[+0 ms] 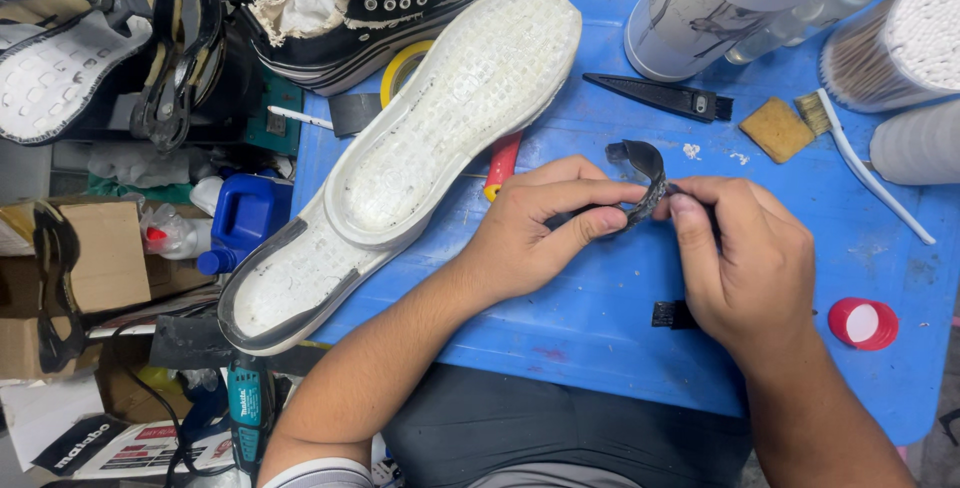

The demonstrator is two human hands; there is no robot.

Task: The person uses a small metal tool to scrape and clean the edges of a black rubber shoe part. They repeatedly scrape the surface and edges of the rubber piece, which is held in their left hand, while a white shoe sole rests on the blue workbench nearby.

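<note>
Nearest the camera, the person's forearms reach over a blue table (600,318). The left hand (535,233) and the right hand (745,263) both pinch a curved black rubber strip (645,183), fingers closed on it, just above the tabletop and right of the upturned white shoe sole (430,138). The step looks like working or flexing the strip (trimmed from a sole edge, perhaps); any next move would call for a firm two-handed grip. Containers, by size: a white cylinder (700,8), contents hidden; a clear tub (895,48) packed with cotton swabs; a blue jug (245,213) left of the table, contents unseen; a red cap (862,323).
</note>
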